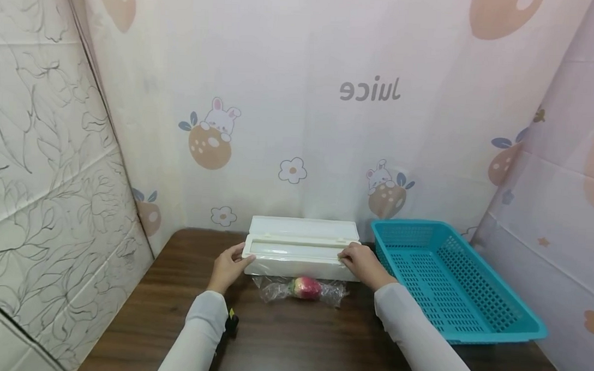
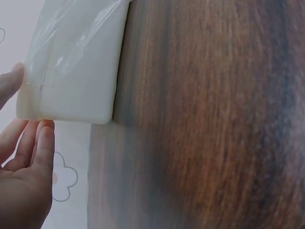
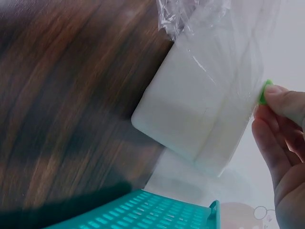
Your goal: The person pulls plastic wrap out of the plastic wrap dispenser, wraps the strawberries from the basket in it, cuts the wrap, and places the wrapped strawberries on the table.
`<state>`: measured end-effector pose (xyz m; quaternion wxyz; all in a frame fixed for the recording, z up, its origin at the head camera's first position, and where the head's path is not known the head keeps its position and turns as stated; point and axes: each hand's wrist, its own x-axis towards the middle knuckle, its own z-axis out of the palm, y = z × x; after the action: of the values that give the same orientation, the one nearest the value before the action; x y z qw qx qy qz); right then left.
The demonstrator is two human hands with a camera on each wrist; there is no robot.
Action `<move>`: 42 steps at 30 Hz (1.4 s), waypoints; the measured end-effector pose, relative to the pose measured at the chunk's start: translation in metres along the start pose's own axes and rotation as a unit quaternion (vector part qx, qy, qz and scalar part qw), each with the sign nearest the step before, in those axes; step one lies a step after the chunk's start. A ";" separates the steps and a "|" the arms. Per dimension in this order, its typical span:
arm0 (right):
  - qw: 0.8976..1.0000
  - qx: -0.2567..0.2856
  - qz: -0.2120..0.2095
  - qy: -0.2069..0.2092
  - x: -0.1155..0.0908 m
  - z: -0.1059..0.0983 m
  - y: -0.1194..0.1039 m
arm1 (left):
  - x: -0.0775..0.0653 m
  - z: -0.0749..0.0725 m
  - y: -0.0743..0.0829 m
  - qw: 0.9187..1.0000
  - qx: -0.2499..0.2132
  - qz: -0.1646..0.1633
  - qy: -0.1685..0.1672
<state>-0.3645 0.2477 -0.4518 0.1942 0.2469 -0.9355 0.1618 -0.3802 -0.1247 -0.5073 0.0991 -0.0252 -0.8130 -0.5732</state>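
A white cling film dispenser (image 1: 299, 267) stands on the table with its lid (image 1: 302, 228) raised at the back. My left hand (image 1: 228, 269) grips its left end, thumb on the front top edge and fingers against the end face, as the left wrist view (image 2: 28, 176) shows. At the right end, my right hand (image 1: 365, 264) pinches a small green slide cutter (image 3: 265, 91) between thumb and fingers. Clear film (image 3: 219, 52) drapes down the dispenser's front. Just before it lies a red and yellow fruit (image 1: 307, 288) in clear film, the loose film spread out on both sides.
A teal slotted basket (image 1: 488, 338) stands to the right, close by my right forearm. By my left sleeve lies a small black object (image 1: 231, 323) with a yellow-green mark, partly hidden. A printed curtain (image 1: 299, 125) hangs behind the wooden table (image 1: 301, 344).
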 end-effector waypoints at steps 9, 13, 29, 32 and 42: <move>1.000 0.001 0.015 0.001 0.004 0.009 -0.005 | -0.001 -0.001 -0.001 1.000 -0.003 -0.007 -0.001; 1.000 -0.004 0.012 0.004 0.005 0.011 -0.005 | -0.001 0.000 -0.001 1.000 -0.001 -0.008 -0.002; 1.000 -0.003 0.003 0.005 0.016 0.021 -0.028 | -0.002 0.003 -0.002 1.000 0.002 -0.003 0.008; 1.000 -0.012 0.004 0.009 0.017 0.022 -0.030 | -0.003 0.003 -0.002 1.000 0.001 -0.003 0.008; 1.000 -0.003 0.004 0.011 0.020 0.027 -0.032 | -0.004 0.002 0.000 1.000 0.006 -0.009 0.009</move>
<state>-0.3716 0.2026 -0.4598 0.2041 0.2413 -0.9347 0.1628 -0.3770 -0.1226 -0.5089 0.1014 -0.0121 -0.8155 -0.5697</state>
